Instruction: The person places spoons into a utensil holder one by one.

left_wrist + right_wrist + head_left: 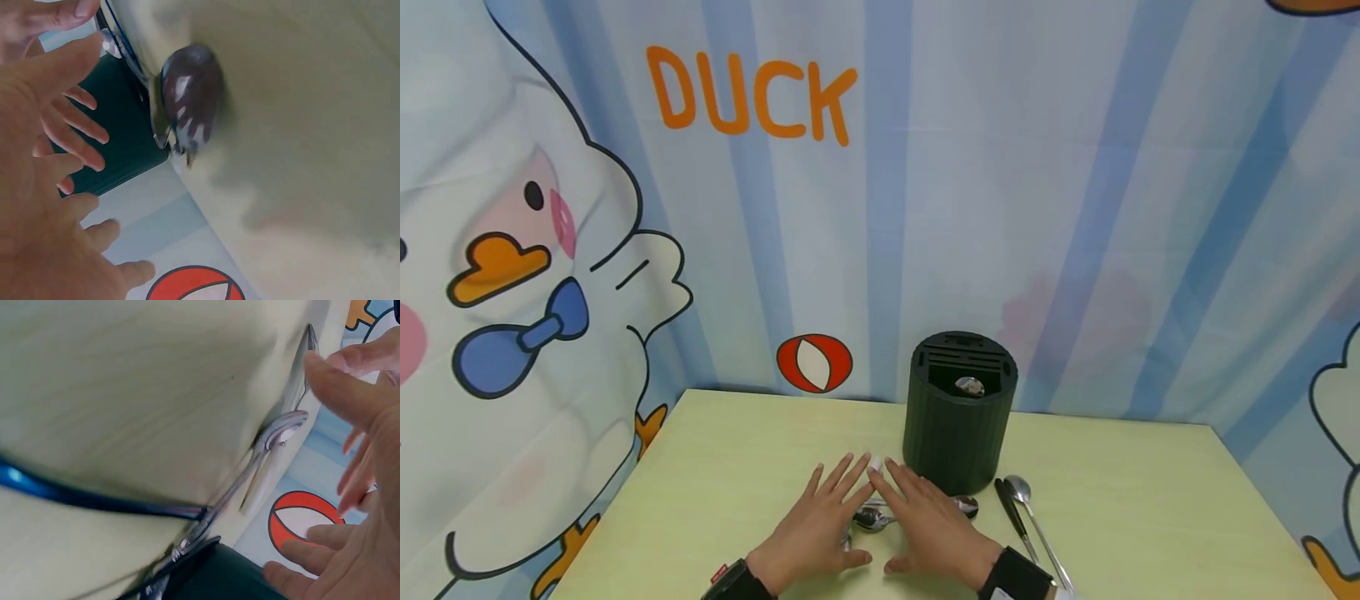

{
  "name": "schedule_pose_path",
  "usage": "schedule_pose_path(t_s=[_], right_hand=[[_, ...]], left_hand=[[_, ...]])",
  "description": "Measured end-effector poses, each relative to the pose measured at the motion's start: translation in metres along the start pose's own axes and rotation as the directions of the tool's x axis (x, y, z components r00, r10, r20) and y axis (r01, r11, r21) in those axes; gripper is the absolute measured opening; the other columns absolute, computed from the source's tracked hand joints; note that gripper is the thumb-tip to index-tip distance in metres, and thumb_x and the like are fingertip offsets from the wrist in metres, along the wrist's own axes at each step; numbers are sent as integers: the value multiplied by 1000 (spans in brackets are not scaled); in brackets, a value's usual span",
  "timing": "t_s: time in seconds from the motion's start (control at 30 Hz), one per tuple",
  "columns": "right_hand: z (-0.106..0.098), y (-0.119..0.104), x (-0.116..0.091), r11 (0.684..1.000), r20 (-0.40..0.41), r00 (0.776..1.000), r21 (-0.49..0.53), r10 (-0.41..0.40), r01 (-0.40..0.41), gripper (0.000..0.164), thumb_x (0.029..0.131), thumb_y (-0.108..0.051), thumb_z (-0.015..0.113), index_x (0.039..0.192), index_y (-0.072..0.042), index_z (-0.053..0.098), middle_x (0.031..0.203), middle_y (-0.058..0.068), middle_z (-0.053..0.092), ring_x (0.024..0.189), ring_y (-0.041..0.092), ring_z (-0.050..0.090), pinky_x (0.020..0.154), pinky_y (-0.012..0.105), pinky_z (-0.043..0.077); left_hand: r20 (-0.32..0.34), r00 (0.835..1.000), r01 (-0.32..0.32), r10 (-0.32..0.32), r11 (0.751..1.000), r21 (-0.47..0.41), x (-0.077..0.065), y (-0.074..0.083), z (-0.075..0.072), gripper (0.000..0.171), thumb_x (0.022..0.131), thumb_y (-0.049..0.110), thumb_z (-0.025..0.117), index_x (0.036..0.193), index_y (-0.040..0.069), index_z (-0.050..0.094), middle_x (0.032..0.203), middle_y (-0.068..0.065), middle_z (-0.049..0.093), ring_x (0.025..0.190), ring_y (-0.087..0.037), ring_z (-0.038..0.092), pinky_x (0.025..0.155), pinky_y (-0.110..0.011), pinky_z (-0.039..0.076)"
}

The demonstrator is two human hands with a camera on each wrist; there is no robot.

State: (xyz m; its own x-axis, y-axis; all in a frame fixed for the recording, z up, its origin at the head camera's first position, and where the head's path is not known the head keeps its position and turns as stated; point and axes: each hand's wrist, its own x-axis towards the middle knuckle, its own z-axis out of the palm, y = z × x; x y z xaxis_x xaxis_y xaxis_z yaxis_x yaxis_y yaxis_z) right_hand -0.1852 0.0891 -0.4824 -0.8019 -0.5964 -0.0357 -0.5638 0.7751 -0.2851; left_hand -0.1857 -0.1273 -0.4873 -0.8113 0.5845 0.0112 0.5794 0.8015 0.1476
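Both hands hover palm down over the cutlery, fingers spread and straight, index fingertips nearly meeting. My left hand [823,521] is to the left of a metal spoon [871,520], whose rounded bowl [192,94] looms large in the left wrist view. Over the handles is my right hand [932,525], hiding part of them, with another spoon bowl [966,506] peeking out beyond its knuckles. In the right wrist view a spoon [284,430] crosses a pale handle [259,481] beside the fingers. Neither hand holds anything.
A dark green ribbed utensil holder [958,442] stands behind the right hand, a spoon [970,386] inside it. To the right lie a black-handled utensil [1011,508] and a long-handled spoon [1017,487]. A printed curtain [955,208] hangs behind the pale yellow table [760,450].
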Motion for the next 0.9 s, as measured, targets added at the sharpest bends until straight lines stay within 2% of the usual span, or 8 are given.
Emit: schedule_pose_path(t_s=[0.13, 0.23, 0.37, 0.5, 0.57, 0.7, 0.77, 0.9], right_hand=[[5, 0, 1, 998, 36, 999, -45, 34, -32, 112, 72, -52, 83, 159, -27, 17, 161, 9, 30, 144, 32, 38, 113, 53, 38], [8, 0, 0, 996, 50, 998, -81, 40, -36, 102, 73, -52, 82, 155, -23, 30, 155, 7, 40, 139, 31, 45, 111, 51, 41], [10, 1, 0, 990, 45, 999, -140, 12, -6, 81, 75, -52, 81, 143, -20, 50, 141, 3, 55, 127, 27, 55, 105, 48, 47], [13, 2, 1, 977, 7, 999, -209, -34, 35, 58, 77, -50, 80, 126, -22, 64, 121, -2, 62, 108, 19, 60, 93, 41, 52], [15, 2, 2, 973, -16, 998, -224, -54, 49, 46, 78, -46, 80, 117, -23, 69, 112, -5, 62, 98, 15, 57, 83, 36, 52], [16, 1, 2, 970, -51, 994, -228, -99, 85, 25, 79, -35, 81, 101, -25, 74, 95, -7, 60, 80, 10, 50, 65, 27, 44], [17, 1, 2, 967, -61, 990, -232, -125, 108, 16, 81, -28, 80, 96, -24, 75, 88, -7, 60, 75, 10, 49, 61, 24, 42], [17, 1, 2, 962, -64, 986, -239, -151, 132, 8, 85, -17, 76, 90, -23, 74, 80, -7, 57, 70, 8, 49, 58, 21, 40]], left_hand=[[36, 999, -15, 15, 1000, -7, 0, 0, 5, 91, 80, 56, 75, 154, 24, 34, 165, 0, 21, 152, -27, 22, 120, -59, 24], [64, 998, -15, 17, 1000, -17, 1, 2, 7, 82, 80, 51, 76, 150, 24, 42, 161, 0, 33, 149, -26, 31, 119, -55, 28], [96, 995, -3, 6, 1000, -30, 1, 3, 8, 70, 80, 46, 78, 142, 25, 53, 149, 2, 50, 141, -23, 44, 116, -56, 33], [94, 996, -6, 8, 1000, -24, 0, 4, 9, 56, 81, 41, 79, 132, 24, 62, 133, 5, 62, 127, -20, 55, 110, -55, 40], [80, 997, -17, 19, 1000, -23, 0, 4, 10, 47, 81, 37, 79, 124, 24, 66, 124, 6, 66, 119, -19, 58, 107, -52, 43], [21, 998, -60, 60, 998, -8, -1, 3, 12, 28, 83, 31, 78, 109, 25, 71, 109, 9, 68, 105, -14, 60, 101, -45, 46], [-23, 996, -88, 88, 996, 12, -1, 3, 14, 19, 83, 29, 78, 100, 25, 72, 102, 11, 68, 96, -11, 58, 95, -40, 47], [-91, 986, -136, 139, 990, 40, -1, 2, 16, 6, 85, 29, 77, 88, 27, 73, 89, 14, 69, 80, -6, 49, 74, -26, 43]])
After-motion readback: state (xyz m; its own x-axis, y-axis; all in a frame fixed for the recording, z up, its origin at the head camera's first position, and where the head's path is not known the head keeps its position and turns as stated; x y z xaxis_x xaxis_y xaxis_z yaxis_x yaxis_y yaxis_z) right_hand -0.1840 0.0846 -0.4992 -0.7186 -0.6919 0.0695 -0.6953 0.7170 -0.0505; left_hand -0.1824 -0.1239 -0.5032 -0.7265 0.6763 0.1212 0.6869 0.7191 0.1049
